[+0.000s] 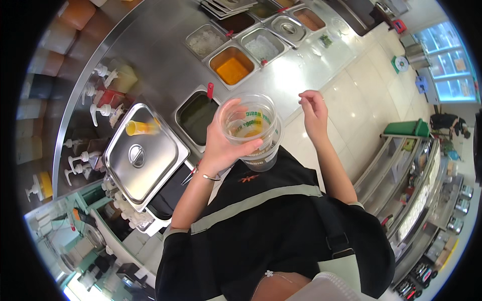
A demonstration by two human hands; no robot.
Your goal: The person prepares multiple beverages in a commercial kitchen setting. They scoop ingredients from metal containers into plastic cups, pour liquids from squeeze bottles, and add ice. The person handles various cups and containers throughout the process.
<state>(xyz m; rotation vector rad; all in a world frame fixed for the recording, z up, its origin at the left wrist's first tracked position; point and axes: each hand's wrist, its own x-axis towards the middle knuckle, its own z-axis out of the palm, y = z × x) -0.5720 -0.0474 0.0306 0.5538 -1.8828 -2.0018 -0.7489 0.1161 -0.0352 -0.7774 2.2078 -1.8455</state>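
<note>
My left hand (pixel 226 139) grips clear plastic cups (pixel 250 120) with printed writing, one inside or close against another, held above the apron at the counter's edge. Something yellowish shows through the cup walls; whether it lies inside cannot be told. My right hand (pixel 314 113) is raised to the right of the cups, its fingers curled with nothing visible in them. Left of the cups, a steel pan of dark green contents (pixel 196 120) has a red handle (pixel 210 90) at its rim. A small yellow cup (pixel 141 127) lies on a steel lid (pixel 150 169).
Steel pans with orange jelly (pixel 232 70), white pieces (pixel 263 47) and clear pieces (pixel 205 42) sit in the counter (pixel 162 49). Pump bottles (pixel 109 109) line the left side. A wire-edged shelf rack (pixel 388 169) stands at the right; farther off, another person (pixel 448 123) is visible.
</note>
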